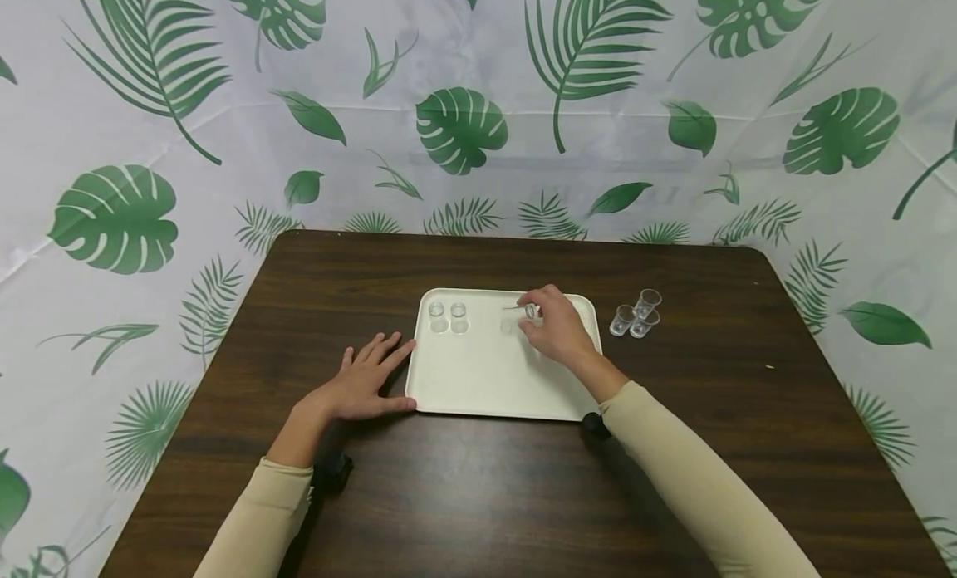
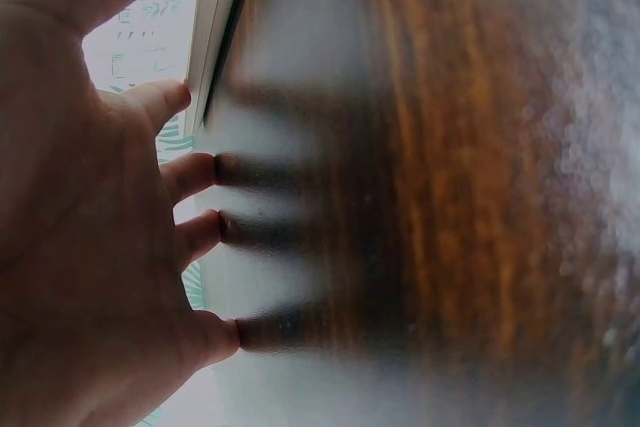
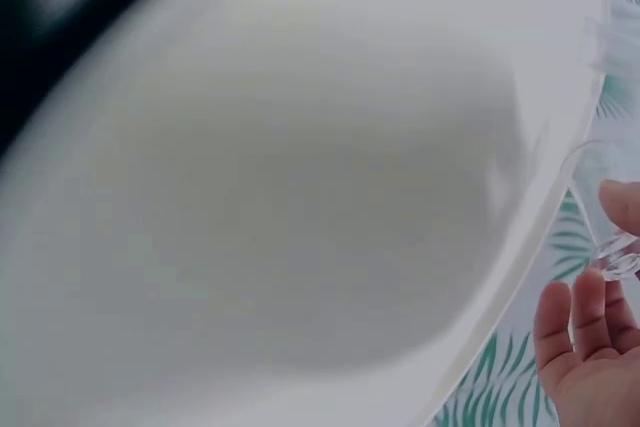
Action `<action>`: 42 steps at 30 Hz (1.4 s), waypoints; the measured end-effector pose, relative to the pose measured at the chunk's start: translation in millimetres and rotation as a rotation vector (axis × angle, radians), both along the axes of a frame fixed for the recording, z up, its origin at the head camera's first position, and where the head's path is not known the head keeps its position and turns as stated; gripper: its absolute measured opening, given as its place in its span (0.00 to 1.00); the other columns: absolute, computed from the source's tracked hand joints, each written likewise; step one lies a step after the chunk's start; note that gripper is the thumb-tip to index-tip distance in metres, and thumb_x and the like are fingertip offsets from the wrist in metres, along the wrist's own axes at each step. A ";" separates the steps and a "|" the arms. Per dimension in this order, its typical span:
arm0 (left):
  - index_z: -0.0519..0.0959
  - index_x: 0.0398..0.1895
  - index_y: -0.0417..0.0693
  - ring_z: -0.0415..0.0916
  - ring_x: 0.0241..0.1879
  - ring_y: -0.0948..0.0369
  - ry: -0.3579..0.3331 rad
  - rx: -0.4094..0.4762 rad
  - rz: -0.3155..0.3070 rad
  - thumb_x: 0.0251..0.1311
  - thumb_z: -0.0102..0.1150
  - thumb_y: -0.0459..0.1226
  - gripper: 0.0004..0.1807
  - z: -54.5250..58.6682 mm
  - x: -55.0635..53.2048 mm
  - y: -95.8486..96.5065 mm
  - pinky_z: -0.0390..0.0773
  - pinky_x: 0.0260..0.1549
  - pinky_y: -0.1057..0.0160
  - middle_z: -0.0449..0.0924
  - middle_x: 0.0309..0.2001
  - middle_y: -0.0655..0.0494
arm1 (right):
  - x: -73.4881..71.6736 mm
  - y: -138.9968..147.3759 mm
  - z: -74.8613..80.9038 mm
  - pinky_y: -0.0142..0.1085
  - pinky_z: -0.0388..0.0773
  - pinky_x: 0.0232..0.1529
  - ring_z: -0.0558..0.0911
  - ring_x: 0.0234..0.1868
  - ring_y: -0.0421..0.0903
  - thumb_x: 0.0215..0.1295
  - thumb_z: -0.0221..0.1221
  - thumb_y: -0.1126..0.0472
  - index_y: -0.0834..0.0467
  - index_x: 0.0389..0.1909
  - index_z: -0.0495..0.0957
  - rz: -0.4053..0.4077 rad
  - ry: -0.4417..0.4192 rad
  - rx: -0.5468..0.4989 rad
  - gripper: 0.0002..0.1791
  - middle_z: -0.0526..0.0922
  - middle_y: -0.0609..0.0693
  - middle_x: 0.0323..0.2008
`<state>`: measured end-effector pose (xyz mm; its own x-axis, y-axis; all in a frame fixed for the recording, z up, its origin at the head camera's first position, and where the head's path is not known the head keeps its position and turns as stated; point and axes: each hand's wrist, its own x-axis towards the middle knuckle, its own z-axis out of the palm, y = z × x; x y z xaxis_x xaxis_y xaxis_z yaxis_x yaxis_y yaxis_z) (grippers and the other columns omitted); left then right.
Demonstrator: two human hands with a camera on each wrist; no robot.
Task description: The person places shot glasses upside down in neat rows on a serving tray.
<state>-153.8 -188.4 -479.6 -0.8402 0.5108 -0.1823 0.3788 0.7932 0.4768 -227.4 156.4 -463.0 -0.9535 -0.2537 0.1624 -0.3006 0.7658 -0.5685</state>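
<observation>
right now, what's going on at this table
A person's right hand holds a clear cup over a pale tray. The left hand rests with fingers spread at the tray's left edge. Two more cups sit on its far left part, and three other cups sit on the table to its right.

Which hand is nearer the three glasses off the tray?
Right: the right hand is over the tray, left of the glasses; the left hand touches the tray's left edge.

Right hand (image 3: 600, 372) — partly outside right-wrist view
</observation>
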 end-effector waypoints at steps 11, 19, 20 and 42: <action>0.49 0.79 0.52 0.35 0.75 0.40 0.014 0.008 -0.002 0.57 0.59 0.64 0.53 -0.6 1.5 0.0 0.35 0.60 0.25 0.43 0.77 0.41 | -5.4 -34.0 -4.8 0.45 0.72 0.51 0.75 0.45 0.51 0.61 0.62 0.64 0.57 0.49 0.81 0.083 -0.014 0.064 0.15 0.75 0.53 0.43; 0.48 0.79 0.54 0.35 0.75 0.39 0.031 0.024 -0.015 0.57 0.58 0.65 0.53 -5.5 -0.5 -1.4 0.35 0.60 0.25 0.43 0.77 0.40 | -7.4 -50.6 2.0 0.43 0.72 0.51 0.72 0.48 0.51 0.60 0.61 0.66 0.56 0.50 0.81 0.092 -0.039 0.127 0.16 0.73 0.52 0.44; 0.48 0.80 0.55 0.35 0.75 0.40 0.030 0.024 -0.013 0.57 0.58 0.65 0.53 -6.4 -1.0 -1.8 0.35 0.60 0.25 0.43 0.77 0.41 | -7.5 -52.0 3.0 0.43 0.72 0.50 0.72 0.48 0.50 0.60 0.61 0.66 0.56 0.50 0.81 0.096 -0.041 0.139 0.16 0.73 0.52 0.44; 0.49 0.79 0.54 0.35 0.75 0.39 0.029 0.023 -0.008 0.57 0.58 0.66 0.53 -6.0 -0.5 -1.2 0.35 0.60 0.25 0.43 0.77 0.40 | -9.3 -66.6 7.9 0.40 0.72 0.49 0.71 0.47 0.49 0.60 0.57 0.72 0.56 0.56 0.79 0.209 0.036 0.286 0.22 0.74 0.52 0.45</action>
<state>-154.3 -189.5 -485.6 -0.8409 0.5211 -0.1464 0.3988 0.7793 0.4834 -236.7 89.8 -455.1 -0.8711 -0.4830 0.0891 -0.4837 0.8122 -0.3263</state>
